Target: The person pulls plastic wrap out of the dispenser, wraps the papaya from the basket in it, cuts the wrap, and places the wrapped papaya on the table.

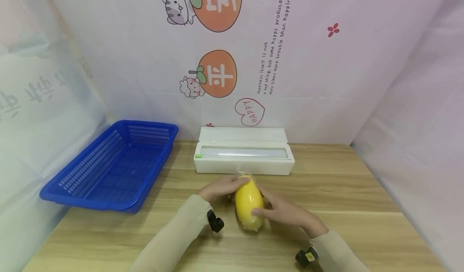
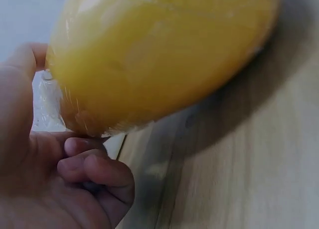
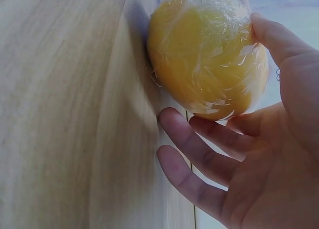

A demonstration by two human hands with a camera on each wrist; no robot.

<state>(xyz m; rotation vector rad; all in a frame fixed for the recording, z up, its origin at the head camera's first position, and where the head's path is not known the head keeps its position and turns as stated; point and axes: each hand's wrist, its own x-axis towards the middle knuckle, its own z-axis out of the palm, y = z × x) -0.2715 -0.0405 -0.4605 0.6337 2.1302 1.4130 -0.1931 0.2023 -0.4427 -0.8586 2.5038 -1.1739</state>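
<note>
A yellow oval fruit (image 1: 248, 205), tightly wrapped in clear cling film, is between the two hands above the wooden table. The left hand (image 1: 222, 187) pinches its far end, thumb on one side and index finger beneath; the other fingers curl in below, as the left wrist view shows. Loose film (image 2: 47, 102) sticks out beside that thumb. From the right, the right hand (image 1: 284, 210) holds the fruit's near part, thumb on its side and fingertips under it. In the right wrist view the wrapped end of the fruit (image 3: 204, 54) shows crinkled film, with two fingers spread below it.
Just beyond the hands stands a white cling film box (image 1: 244, 166), lid (image 1: 243, 135) raised, a film roll (image 1: 243, 153) inside and a green tab (image 1: 198, 156) at its left. A blue plastic basket (image 1: 135, 197) sits on the left of the table (image 1: 348, 191). Printed cloth (image 1: 301, 62) hangs behind.
</note>
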